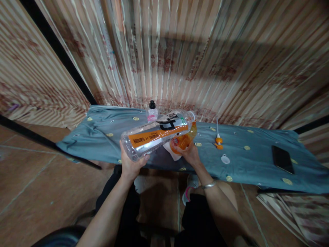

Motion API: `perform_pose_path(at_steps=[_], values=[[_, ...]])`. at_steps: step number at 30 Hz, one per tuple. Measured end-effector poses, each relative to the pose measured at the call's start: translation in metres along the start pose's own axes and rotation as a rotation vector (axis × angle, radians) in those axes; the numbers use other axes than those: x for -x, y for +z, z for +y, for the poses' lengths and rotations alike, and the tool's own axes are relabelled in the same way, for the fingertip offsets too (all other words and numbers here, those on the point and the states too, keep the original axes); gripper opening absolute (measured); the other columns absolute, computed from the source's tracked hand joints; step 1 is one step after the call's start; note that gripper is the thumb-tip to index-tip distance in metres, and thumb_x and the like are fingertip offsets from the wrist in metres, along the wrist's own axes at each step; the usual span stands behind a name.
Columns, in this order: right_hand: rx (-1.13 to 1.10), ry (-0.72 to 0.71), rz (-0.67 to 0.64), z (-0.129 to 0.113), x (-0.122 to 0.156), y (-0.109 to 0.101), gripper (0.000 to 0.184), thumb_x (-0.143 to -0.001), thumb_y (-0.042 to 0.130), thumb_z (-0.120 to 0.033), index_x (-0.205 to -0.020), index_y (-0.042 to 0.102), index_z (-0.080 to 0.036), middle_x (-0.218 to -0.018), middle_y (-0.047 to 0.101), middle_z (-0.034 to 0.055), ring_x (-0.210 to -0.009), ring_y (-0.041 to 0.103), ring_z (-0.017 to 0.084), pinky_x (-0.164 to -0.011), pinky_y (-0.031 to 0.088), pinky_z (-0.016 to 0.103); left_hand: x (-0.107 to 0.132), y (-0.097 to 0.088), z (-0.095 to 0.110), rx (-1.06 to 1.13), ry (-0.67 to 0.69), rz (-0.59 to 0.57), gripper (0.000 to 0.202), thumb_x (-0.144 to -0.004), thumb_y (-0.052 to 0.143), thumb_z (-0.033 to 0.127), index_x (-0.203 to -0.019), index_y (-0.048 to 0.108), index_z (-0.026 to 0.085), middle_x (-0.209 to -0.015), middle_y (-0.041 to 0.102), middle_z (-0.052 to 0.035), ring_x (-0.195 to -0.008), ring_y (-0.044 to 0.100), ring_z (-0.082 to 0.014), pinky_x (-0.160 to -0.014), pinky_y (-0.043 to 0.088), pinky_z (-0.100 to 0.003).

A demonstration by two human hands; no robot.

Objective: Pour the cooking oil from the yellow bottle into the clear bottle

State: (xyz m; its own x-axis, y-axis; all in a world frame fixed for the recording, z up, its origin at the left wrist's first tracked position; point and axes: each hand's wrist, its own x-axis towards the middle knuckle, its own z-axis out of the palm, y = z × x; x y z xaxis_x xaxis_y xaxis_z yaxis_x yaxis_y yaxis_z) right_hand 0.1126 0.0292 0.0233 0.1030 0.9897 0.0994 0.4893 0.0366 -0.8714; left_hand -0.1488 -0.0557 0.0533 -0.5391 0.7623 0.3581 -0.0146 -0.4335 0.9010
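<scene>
My left hand grips the base of a large clear plastic bottle with an orange label, tipped almost flat with its open mouth to the right. That mouth rests over a smaller orange bottle, which my right hand holds from below, fingers curled round it. A white tissue lies under the orange bottle. Both hands are above the front edge of a low table with a grey-blue patterned cloth.
A small clear bottle with a black cap stands behind the big bottle. An orange cap on a white cord, a white cap and a black phone lie on the cloth to the right. A striped curtain hangs behind.
</scene>
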Motion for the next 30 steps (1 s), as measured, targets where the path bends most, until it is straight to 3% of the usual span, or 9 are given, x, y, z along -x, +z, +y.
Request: perform_pose_path(at_steps=[5,14,24,30], values=[[0.073,0.048,0.016,0.006,-0.002,0.000,0.065,-0.075,0.104,-0.044,-0.128,0.073,-0.027,-0.126,0.094,0.0108,-0.124,0.092,0.036,-0.100,0.077,0.046,-0.001,0.000,0.000,0.003,0.011,-0.011,0.107,-0.048,0.117,0.072,-0.128,0.064,0.025,-0.121,0.084,-0.0135,-0.112,0.087,-0.0375,-0.100,0.072,-0.049],[0.019,0.080,-0.014,-0.006,0.001,0.000,0.061,-0.079,0.100,-0.042,-0.131,0.073,-0.026,-0.132,0.092,0.0114,-0.126,0.091,0.034,-0.103,0.076,0.046,-0.001,0.000,0.001,-0.033,0.026,0.013,0.108,-0.048,0.115,0.076,-0.129,0.064,0.025,-0.121,0.083,-0.0135,-0.113,0.086,-0.0384,-0.101,0.071,-0.050],[0.046,0.122,-0.008,-0.007,0.000,-0.002,0.063,-0.076,0.100,-0.041,-0.129,0.070,-0.027,-0.134,0.092,0.0134,-0.129,0.090,0.037,-0.106,0.076,0.051,-0.001,-0.001,-0.001,-0.020,0.008,0.005,0.106,-0.048,0.116,0.070,-0.128,0.063,0.024,-0.122,0.084,-0.0145,-0.114,0.086,-0.0394,-0.103,0.072,-0.052],[-0.005,0.059,-0.006,-0.013,0.003,-0.002,0.056,-0.077,0.099,-0.041,-0.124,0.073,-0.025,-0.126,0.092,0.0128,-0.122,0.092,0.037,-0.102,0.077,0.049,-0.001,0.000,0.002,0.001,0.003,0.001,0.103,-0.048,0.116,0.072,-0.123,0.064,0.025,-0.119,0.084,-0.0134,-0.112,0.087,-0.0382,-0.099,0.074,-0.050]])
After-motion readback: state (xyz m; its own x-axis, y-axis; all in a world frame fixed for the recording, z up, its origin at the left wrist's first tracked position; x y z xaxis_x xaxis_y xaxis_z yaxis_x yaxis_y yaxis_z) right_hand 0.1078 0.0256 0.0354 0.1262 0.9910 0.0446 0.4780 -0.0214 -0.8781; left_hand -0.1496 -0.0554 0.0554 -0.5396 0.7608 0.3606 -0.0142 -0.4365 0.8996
